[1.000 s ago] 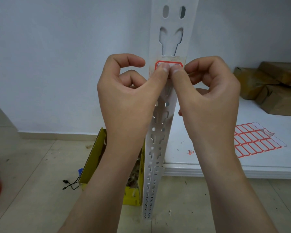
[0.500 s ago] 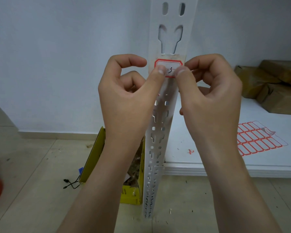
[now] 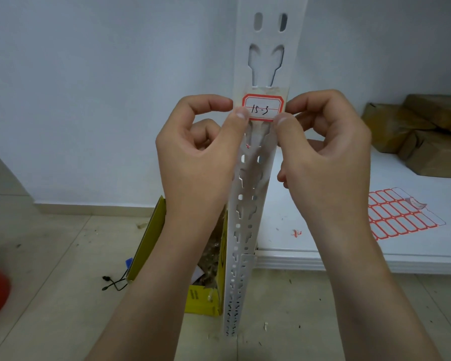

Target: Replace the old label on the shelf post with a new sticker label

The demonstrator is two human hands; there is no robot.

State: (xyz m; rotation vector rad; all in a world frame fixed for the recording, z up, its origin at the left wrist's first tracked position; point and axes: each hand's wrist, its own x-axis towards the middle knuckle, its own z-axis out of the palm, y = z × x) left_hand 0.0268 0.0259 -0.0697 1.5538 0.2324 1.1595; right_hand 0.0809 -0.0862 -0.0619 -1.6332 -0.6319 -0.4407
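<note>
A white perforated shelf post stands upright in the middle of the view. On it sits a red-bordered sticker label with "15-3" handwritten on it, over a patch of yellowish old tape residue. My left hand presses its thumb on the label's lower left corner. My right hand presses its thumb on the lower right corner. Both hands have the other fingers curled, with nothing held in them.
A sheet of red-bordered blank labels lies on the white shelf board to the right. Brown wrapped parcels sit at the far right. A yellow box of scraps stands on the tiled floor left of the post.
My two thumbs have slid apart from the label's middle to its lower corners, uncovering the handwriting "15-3".
</note>
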